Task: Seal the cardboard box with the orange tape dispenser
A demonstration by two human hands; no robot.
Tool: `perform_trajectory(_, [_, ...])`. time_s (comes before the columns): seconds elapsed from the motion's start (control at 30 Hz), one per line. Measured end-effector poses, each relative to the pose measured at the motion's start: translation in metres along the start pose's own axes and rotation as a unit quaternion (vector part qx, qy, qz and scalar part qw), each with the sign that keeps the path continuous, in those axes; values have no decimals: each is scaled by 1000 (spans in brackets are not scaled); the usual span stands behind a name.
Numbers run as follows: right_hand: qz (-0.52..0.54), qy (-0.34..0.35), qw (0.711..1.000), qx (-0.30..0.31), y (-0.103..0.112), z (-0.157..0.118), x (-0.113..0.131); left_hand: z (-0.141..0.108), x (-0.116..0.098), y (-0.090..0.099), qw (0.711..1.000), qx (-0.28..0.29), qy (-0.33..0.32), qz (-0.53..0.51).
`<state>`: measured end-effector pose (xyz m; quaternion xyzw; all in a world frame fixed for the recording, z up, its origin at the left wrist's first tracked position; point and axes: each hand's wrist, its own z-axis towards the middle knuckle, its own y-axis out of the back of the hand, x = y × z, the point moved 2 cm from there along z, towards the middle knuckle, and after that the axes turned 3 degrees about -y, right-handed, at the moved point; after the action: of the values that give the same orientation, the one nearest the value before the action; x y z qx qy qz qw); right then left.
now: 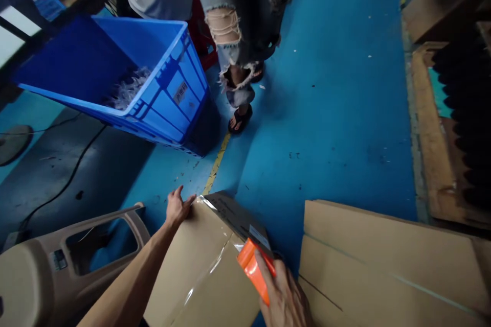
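A cardboard box (184, 250) stands in front of me, with shiny clear tape (209, 273) along the seam of its top. My left hand (178, 208) lies at the box's far left corner, fingers spread and the thumb against the edge. In my right hand (284, 294) is an orange tape dispenser (253, 268), held at the right edge of the box top, at the end of the taped seam. Its far end touches or nearly touches the box; the grip is partly hidden by my fingers. A pale label (259, 236) shows on the box's dark side.
Flattened cardboard (383, 265) is stacked at right. A blue crate (172, 87) with clear scraps inside stands at far left, beside a person in ripped jeans (245, 25). A beige plastic stool (42, 265) is at left. Blue floor (337, 112) stretches ahead.
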<state>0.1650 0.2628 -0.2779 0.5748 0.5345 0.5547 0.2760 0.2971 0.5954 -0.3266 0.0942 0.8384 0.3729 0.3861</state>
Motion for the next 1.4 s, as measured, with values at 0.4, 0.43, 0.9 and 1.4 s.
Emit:
perform_trajectory(0.4, [-113, 71, 991, 1, 9, -64, -83, -37, -4, -39, 961, 58, -143, 228])
perform_trajectory(0.43, [-126, 70, 990, 3, 10, -68, -94, -35, -3, -38, 960, 62, -149, 227])
perform_trajectory(0.9, [-39, -236, 969, 66, -22, -57, -102, -61, -6, -41, 967, 49, -75, 240])
perform_trajectory(1.4, [377, -192, 899, 118, -14, 94, -10, -97, 51, -44, 988, 67, 16, 138])
